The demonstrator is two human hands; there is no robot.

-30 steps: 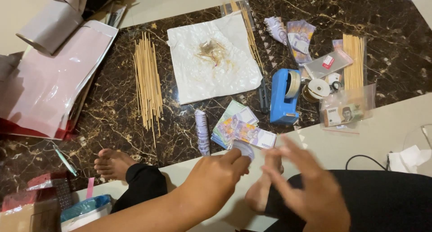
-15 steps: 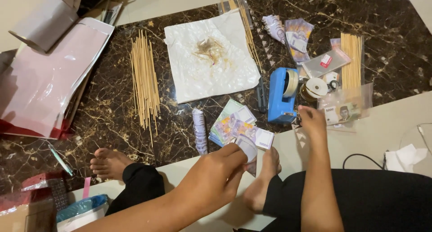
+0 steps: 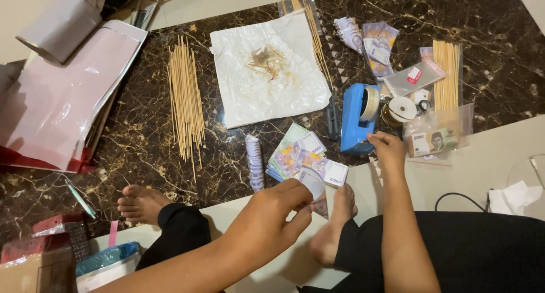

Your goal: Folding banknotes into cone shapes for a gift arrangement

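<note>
Your left hand [image 3: 267, 219] pinches a rolled banknote [image 3: 315, 186] between thumb and fingertips, just above your bare foot [image 3: 335, 225]. Your right hand [image 3: 387, 148] reaches forward, its fingers curled at the near end of the blue tape dispenser [image 3: 359, 118]; you cannot tell whether they grip tape. A fanned pile of banknotes [image 3: 301, 157] lies on the dark marble floor [image 3: 227, 157], between a small rolled note [image 3: 254, 162] and the dispenser. A bundle of wooden skewers [image 3: 185, 103] lies well to the left, beside white crumpled plastic [image 3: 264, 71].
</note>
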